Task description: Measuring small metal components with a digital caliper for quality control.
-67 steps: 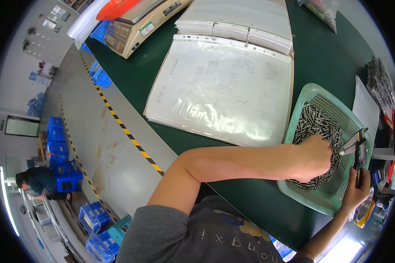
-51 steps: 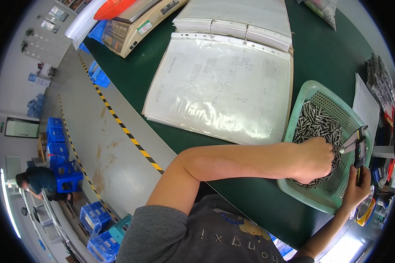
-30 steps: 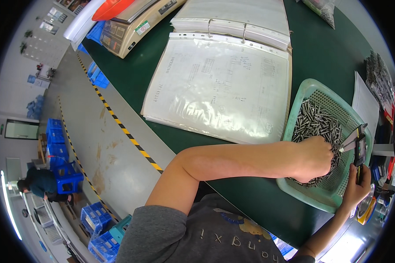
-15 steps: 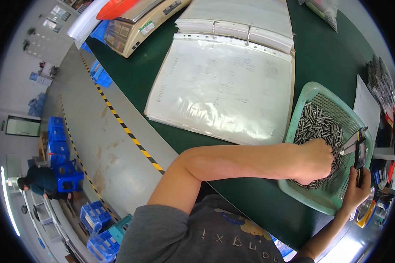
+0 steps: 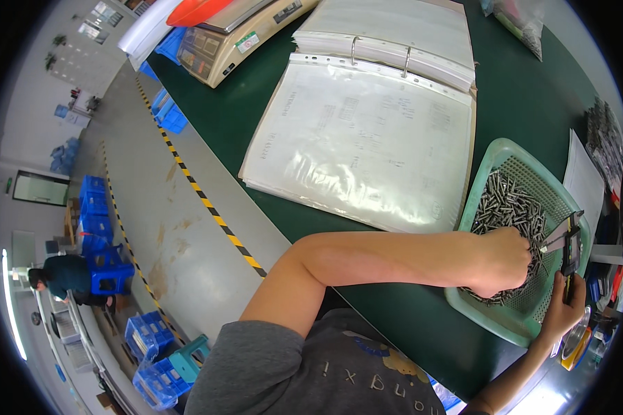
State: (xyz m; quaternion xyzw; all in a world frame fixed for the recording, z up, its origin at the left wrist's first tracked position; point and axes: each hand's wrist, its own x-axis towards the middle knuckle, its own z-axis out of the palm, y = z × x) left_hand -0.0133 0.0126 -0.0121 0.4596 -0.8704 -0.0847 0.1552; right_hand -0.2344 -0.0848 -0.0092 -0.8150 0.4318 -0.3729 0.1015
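Observation:
A green plastic basket point(image 5: 479, 181) holds a heap of small metal pins point(image 5: 509, 207). Over the heap, my left hand point(image 5: 500, 261) is curled closed with its knuckles up; whatever its fingertips hold is hidden behind them. My right hand point(image 5: 566, 308) grips a digital caliper point(image 5: 572, 254) at the basket's right side. The caliper's metal jaws point left and reach close to the left hand's fingers, over the pins.
An open ring binder point(image 5: 367, 145) with sleeved pages lies left of the basket. Behind it stand a weighing scale point(image 5: 221, 52) and a red tray point(image 5: 195, 10). A plastic bag point(image 5: 522, 24) and papers point(image 5: 583, 169) lie right. Another person point(image 5: 66, 277) sits far left, beyond striped floor tape point(image 5: 208, 204).
The whole view has shifted slightly, so the binder and basket appear a little further right and lower. Both hands keep nearly the same places at the basket, the caliper still in the right.

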